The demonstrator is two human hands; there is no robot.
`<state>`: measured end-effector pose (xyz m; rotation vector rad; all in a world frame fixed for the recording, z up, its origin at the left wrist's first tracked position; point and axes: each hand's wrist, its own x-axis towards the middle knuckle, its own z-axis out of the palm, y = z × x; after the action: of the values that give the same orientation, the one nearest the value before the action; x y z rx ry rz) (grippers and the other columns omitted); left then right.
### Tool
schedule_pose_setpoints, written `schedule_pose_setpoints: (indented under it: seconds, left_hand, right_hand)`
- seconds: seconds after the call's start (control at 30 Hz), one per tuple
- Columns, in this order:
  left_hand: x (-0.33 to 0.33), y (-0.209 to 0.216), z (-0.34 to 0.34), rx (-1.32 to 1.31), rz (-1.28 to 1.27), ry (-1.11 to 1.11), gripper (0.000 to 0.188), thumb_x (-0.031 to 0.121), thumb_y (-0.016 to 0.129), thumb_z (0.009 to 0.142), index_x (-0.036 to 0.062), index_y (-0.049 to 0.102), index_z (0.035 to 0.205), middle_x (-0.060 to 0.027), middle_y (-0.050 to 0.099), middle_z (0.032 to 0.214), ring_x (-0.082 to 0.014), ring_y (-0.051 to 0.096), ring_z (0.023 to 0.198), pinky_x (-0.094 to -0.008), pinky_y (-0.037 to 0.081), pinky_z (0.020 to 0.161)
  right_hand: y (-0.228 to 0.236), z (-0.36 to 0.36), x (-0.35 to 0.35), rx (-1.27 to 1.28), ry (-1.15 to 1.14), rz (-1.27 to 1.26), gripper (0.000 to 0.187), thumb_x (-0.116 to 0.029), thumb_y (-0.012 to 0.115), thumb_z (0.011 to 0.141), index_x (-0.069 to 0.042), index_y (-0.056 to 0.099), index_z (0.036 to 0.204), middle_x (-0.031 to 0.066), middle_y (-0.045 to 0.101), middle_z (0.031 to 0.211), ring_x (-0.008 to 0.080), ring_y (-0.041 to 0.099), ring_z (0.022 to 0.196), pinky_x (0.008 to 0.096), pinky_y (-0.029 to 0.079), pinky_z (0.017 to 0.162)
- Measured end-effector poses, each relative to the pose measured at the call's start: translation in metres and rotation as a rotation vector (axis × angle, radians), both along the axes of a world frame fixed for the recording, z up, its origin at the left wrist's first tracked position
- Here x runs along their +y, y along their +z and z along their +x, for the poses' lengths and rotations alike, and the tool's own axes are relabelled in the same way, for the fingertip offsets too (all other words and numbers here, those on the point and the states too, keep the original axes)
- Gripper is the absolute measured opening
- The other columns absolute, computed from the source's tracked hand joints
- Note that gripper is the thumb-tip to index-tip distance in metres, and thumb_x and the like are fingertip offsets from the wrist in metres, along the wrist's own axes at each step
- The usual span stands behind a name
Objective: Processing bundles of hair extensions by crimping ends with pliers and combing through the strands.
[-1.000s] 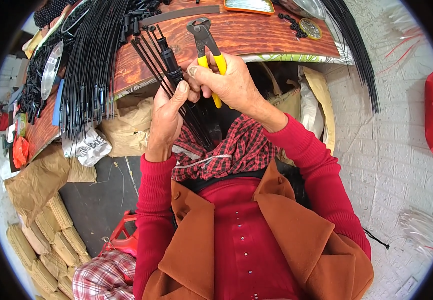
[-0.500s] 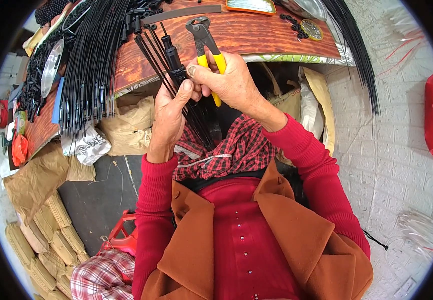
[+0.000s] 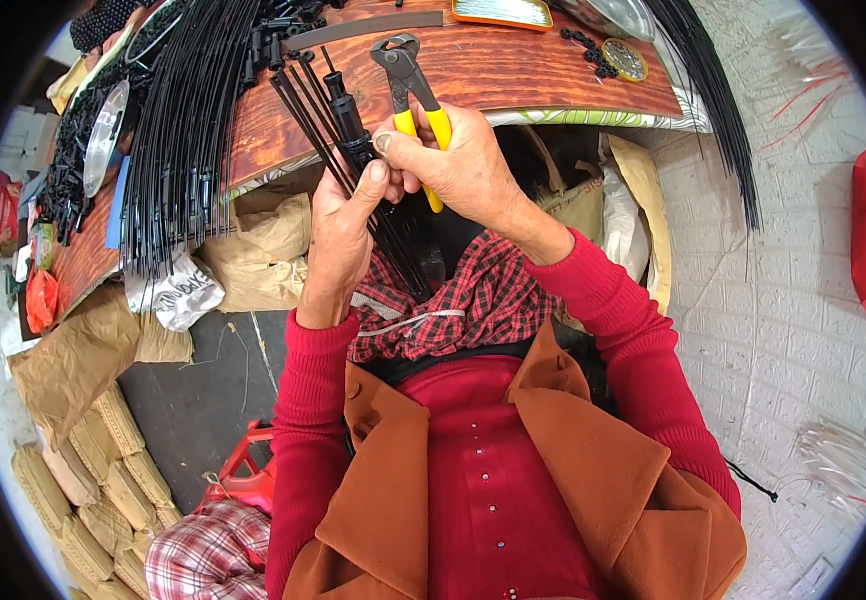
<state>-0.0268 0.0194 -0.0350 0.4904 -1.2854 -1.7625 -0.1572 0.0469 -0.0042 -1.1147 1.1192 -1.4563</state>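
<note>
My left hand (image 3: 350, 215) is closed round a bundle of thin black rods (image 3: 393, 245). A stepped black tubular fitting (image 3: 345, 108) rises out of that bundle, among the rod tips. My right hand (image 3: 461, 165) grips yellow-handled end-cutting pliers (image 3: 403, 68), whose dark jaws point up and away from me. The thumb and fingers of the right hand also meet the black fitting near its lower part, close to the left fingertips. What exactly they pinch there is hidden. The lower rods run down toward the red checked cloth (image 3: 433, 310) over my lap.
A reddish wooden table (image 3: 513, 70) spans the far side. On it lie many long black rods (image 3: 178, 120), a tray of thin pale pieces (image 3: 502, 12), a round yellow tin (image 3: 624, 59) and small black rings (image 3: 581, 42). Brown paper packets (image 3: 118, 480) are stacked at lower left.
Almost nothing differs. Both hands, the pliers and the black rods hold nearly the same place, while the red item at the far left edge has shifted slightly.
</note>
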Motion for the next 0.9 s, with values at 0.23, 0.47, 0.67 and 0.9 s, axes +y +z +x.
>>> schedule_pose_setpoints:
  seconds: [0.23,0.47,0.67,0.9]
  left_hand:
    - [0.005,-0.002,-0.004,-0.04,-0.017,0.131,0.017,0.017,0.052,0.087,0.0032,0.049,0.096,-0.0014,0.051,0.076,-0.0079,0.044,0.068,-0.0215,0.037,0.063]
    - [-0.006,-0.011,0.001,0.065,0.077,-0.054,0.014,0.016,0.049,0.088,0.0028,0.049,0.093,-0.001,0.047,0.076,-0.0083,0.042,0.066,-0.0216,0.035,0.059]
    - [-0.004,-0.004,0.0,0.213,0.153,-0.119,0.047,0.02,0.046,0.089,-0.0002,0.028,0.128,-0.0027,0.042,0.074,-0.0092,0.037,0.064,-0.0229,0.032,0.058]
    - [-0.004,-0.003,-0.001,0.195,0.144,-0.114,0.042,0.026,0.043,0.091,0.0003,0.035,0.122,-0.0024,0.041,0.071,-0.0099,0.036,0.063,-0.0236,0.032,0.057]
  right_hand:
    - [0.003,0.0,-0.002,0.865,-0.368,-0.42,0.015,-0.012,0.058,0.079,0.001,0.055,0.073,0.0017,0.053,0.054,0.0083,0.054,0.05,0.0228,0.043,0.044]
    - [0.004,-0.018,-0.008,0.09,0.229,0.086,0.021,-0.022,0.058,0.08,-0.002,0.056,0.073,-0.0011,0.051,0.06,0.005,0.048,0.05,0.018,0.038,0.046]
    - [0.034,-0.048,0.018,0.373,0.321,0.281,0.04,-0.039,0.048,0.085,-0.001,0.056,0.077,-0.0016,0.048,0.059,0.0062,0.046,0.048,0.0195,0.036,0.043]
    - [0.052,-0.053,0.027,0.791,0.429,0.306,0.042,-0.038,0.047,0.086,0.0,0.057,0.072,0.0016,0.048,0.052,0.0086,0.047,0.044,0.023,0.039,0.042]
